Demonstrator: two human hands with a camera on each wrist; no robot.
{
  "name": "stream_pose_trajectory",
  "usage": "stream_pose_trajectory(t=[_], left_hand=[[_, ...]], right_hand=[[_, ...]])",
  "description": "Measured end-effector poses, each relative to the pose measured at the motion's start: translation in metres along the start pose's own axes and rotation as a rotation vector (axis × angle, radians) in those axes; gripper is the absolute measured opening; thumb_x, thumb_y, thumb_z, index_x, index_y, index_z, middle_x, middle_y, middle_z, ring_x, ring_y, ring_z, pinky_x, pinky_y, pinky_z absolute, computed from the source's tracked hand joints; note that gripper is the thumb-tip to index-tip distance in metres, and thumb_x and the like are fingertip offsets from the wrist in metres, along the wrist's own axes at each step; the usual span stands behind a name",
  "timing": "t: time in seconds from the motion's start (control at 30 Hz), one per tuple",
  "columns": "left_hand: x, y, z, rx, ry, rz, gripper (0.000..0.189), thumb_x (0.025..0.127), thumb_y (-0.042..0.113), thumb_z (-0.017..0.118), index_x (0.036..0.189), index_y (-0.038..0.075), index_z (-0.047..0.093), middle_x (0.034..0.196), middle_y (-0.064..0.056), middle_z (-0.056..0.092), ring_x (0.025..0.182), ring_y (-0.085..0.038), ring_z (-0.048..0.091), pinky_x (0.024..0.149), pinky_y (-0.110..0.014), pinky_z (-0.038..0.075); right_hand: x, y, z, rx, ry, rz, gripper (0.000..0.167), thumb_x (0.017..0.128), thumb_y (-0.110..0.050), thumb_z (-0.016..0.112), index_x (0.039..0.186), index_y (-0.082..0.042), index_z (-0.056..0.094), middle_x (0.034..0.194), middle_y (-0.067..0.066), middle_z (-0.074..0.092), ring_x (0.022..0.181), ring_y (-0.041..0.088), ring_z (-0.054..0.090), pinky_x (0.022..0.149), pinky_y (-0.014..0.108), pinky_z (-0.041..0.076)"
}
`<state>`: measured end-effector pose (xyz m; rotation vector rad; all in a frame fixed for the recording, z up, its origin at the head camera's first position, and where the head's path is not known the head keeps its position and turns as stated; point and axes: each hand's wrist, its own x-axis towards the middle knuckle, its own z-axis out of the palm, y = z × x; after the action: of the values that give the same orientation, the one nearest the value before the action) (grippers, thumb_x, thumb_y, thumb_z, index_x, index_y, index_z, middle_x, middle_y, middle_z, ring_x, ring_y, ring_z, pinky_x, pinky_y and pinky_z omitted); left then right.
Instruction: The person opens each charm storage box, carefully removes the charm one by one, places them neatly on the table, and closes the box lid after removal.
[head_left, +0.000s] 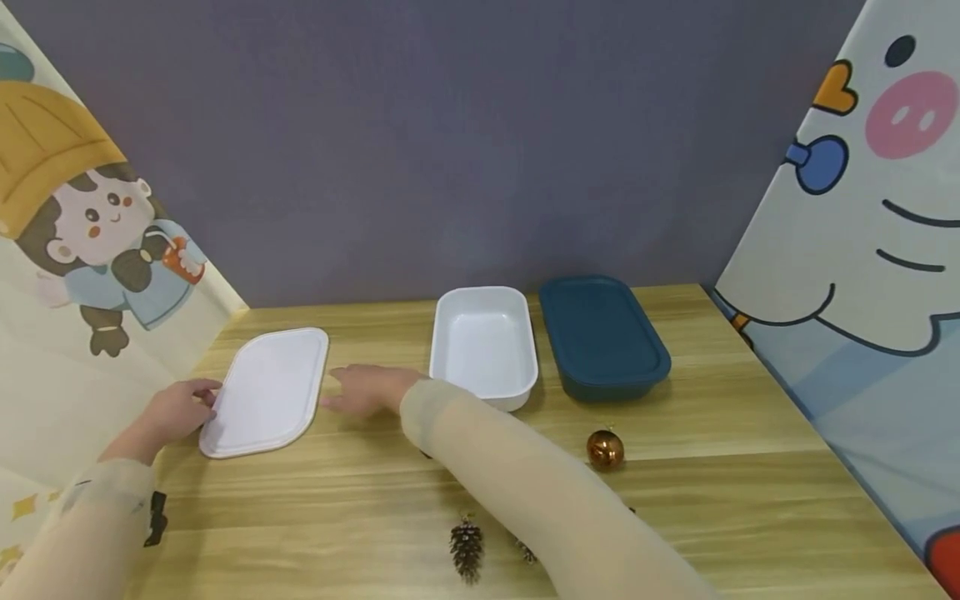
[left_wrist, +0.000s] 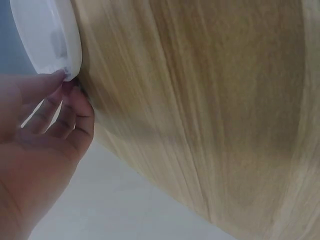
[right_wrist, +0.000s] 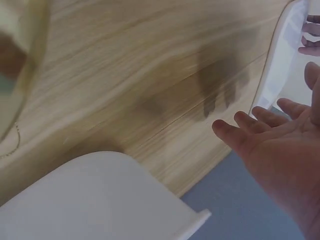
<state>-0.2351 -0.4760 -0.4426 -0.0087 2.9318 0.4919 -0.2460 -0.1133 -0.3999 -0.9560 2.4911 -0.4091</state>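
A white rectangular lid [head_left: 270,387] lies at the left of the wooden table. My left hand [head_left: 171,412] pinches its near left edge, thumb on top and fingers curled below, as the left wrist view shows at the lid's rim [left_wrist: 74,47]. On the lid's other side, my right hand [head_left: 367,389] reaches out with spread fingers, holding nothing. In the right wrist view that hand [right_wrist: 280,150] hovers over the wood, its fingertips close to the lid [right_wrist: 286,50]. Just right of it stands a white open container [head_left: 483,350], partly overlapped by the right sleeve.
A dark teal box with its lid on [head_left: 603,329] stands right of the white container. Nearer lie a shiny copper-brown ball ornament [head_left: 605,450] and a pine cone [head_left: 467,550]. Another cone [head_left: 527,552] is mostly behind the right sleeve. A small black object [head_left: 156,518] is at the left edge.
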Motion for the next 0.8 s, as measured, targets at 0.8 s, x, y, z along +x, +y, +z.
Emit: stream_pose_trajectory(t=[0.8], left_hand=[[0.004, 0.056, -0.004, -0.192, -0.292, -0.064, 0.056, 0.095, 0.007, 0.063, 0.137, -0.024, 0.042, 0.093, -0.017, 0.067, 0.074, -0.017, 0.065, 0.066, -0.034, 0.062]], right_hand=[[-0.007, 0.011, 0.005, -0.191, -0.161, 0.051, 0.066, 0.111, -0.047, 0.051, 0.17, -0.031, 0.026, 0.178, -0.012, 0.025, 0.166, 0.016, 0.024, 0.135, 0.032, 0.02]])
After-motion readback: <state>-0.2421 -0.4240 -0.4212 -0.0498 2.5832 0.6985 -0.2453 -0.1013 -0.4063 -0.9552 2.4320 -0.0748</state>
